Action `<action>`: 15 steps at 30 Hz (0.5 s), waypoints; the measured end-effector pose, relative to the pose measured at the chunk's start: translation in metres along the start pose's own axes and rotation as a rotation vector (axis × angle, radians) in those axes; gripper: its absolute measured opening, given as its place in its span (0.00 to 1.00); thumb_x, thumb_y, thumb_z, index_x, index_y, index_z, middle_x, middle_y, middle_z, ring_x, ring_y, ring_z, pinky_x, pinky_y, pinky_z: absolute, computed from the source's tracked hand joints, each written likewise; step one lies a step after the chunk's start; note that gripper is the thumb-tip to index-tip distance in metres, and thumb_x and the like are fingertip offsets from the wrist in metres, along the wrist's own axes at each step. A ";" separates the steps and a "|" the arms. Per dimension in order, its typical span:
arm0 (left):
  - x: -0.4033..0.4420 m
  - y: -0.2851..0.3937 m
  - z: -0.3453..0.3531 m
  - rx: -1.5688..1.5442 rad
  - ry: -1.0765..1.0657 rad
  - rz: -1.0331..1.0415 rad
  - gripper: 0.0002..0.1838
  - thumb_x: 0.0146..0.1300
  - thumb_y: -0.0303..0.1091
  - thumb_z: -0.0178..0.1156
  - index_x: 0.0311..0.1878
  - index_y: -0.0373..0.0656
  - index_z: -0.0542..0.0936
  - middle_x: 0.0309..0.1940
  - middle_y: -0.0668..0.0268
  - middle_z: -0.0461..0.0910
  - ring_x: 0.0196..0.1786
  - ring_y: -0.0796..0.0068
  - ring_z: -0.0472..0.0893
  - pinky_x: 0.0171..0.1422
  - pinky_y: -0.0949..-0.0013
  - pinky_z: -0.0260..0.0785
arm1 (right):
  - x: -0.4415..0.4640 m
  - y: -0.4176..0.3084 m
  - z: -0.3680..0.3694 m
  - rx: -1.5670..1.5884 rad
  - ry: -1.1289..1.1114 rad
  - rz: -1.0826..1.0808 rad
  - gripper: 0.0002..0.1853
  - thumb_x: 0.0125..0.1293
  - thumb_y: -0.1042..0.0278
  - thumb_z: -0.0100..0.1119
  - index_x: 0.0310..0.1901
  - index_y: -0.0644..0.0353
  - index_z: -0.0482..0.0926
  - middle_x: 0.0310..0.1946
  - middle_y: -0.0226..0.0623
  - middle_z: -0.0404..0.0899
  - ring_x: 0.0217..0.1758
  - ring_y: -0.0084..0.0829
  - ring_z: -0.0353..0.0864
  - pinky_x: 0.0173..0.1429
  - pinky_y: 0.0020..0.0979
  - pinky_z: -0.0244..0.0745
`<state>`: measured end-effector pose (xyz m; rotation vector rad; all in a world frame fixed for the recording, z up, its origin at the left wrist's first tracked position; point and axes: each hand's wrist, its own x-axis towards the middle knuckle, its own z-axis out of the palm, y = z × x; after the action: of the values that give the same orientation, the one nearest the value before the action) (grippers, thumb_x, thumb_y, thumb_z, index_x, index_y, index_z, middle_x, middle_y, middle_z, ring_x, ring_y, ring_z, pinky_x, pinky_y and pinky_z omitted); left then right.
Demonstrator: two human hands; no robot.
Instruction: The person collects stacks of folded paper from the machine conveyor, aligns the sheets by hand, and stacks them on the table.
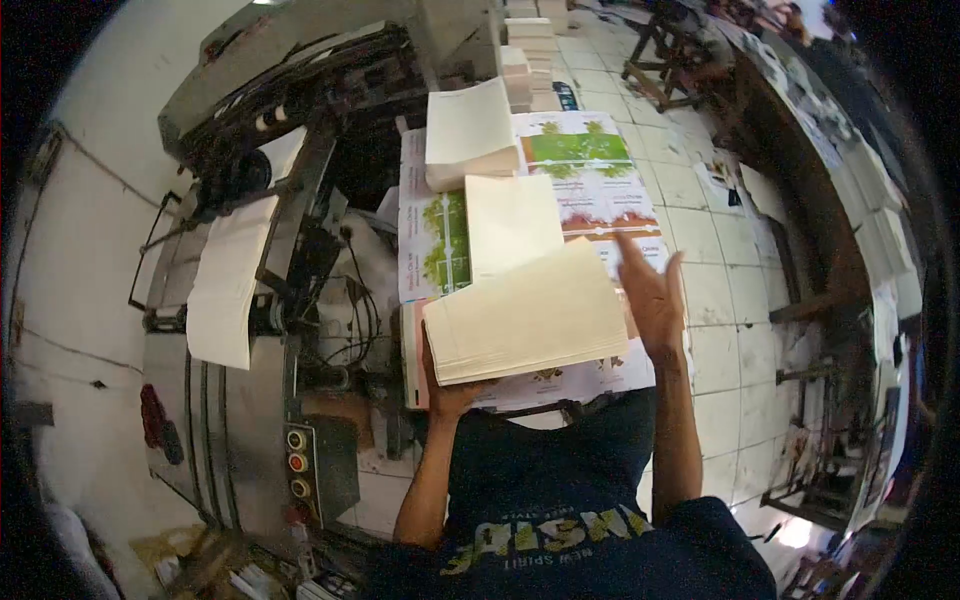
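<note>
A thick stack of cream paper [530, 315] lies tilted in front of my body. My left hand [447, 385] grips its lower left corner, with the fingers mostly hidden beneath the sheets. Off the stack's right edge, my right hand [652, 300] is raised with fingers apart and nothing in it. Just beyond, a smaller pile of cream sheets [513, 222] rests on the table, partly covered by the held stack. A taller paper pile [468, 130] stands behind that one.
Printed sheets with green and brown pictures [590, 185] cover the table. At left is a printing machine [215, 420] with buttons and a hanging paper sheet [232, 280]. More paper stacks [528, 50] stand on the tiled floor [715, 300] behind. A long bench [800, 180] runs along the right.
</note>
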<state>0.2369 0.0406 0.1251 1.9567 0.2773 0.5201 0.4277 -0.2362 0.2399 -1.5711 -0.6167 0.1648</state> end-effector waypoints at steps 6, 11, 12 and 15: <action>0.014 0.053 0.000 0.085 0.001 0.146 0.49 0.40 0.40 0.86 0.64 0.38 0.67 0.55 0.56 0.79 0.57 0.61 0.80 0.64 0.56 0.73 | 0.000 -0.057 0.038 0.329 -0.072 0.249 0.45 0.76 0.29 0.19 0.80 0.59 0.51 0.81 0.42 0.48 0.84 0.37 0.42 0.84 0.36 0.31; 0.017 0.078 0.005 -0.125 0.098 0.047 0.46 0.41 0.40 0.85 0.63 0.38 0.70 0.55 0.57 0.78 0.59 0.62 0.78 0.65 0.59 0.73 | 0.002 -0.152 0.066 -0.893 0.222 -0.337 0.36 0.79 0.48 0.39 0.77 0.68 0.52 0.79 0.58 0.48 0.84 0.50 0.43 0.83 0.46 0.40; 0.023 0.086 0.000 -0.123 0.106 0.049 0.46 0.41 0.40 0.85 0.63 0.38 0.70 0.55 0.57 0.78 0.59 0.62 0.78 0.65 0.59 0.73 | -0.002 -0.141 0.081 -0.890 0.219 -0.344 0.36 0.79 0.48 0.39 0.77 0.68 0.52 0.79 0.58 0.48 0.84 0.50 0.43 0.83 0.46 0.40; 0.026 0.096 -0.004 -0.099 0.113 0.225 0.48 0.40 0.43 0.86 0.63 0.39 0.70 0.55 0.58 0.78 0.59 0.62 0.78 0.66 0.60 0.72 | -0.013 -0.110 0.115 -1.032 -0.024 -0.215 0.37 0.77 0.49 0.42 0.77 0.68 0.53 0.79 0.58 0.50 0.84 0.51 0.45 0.83 0.49 0.40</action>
<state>0.2539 0.0139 0.2189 1.8754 0.1006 0.7780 0.3324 -0.1445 0.3287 -2.4641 -0.9619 -0.3597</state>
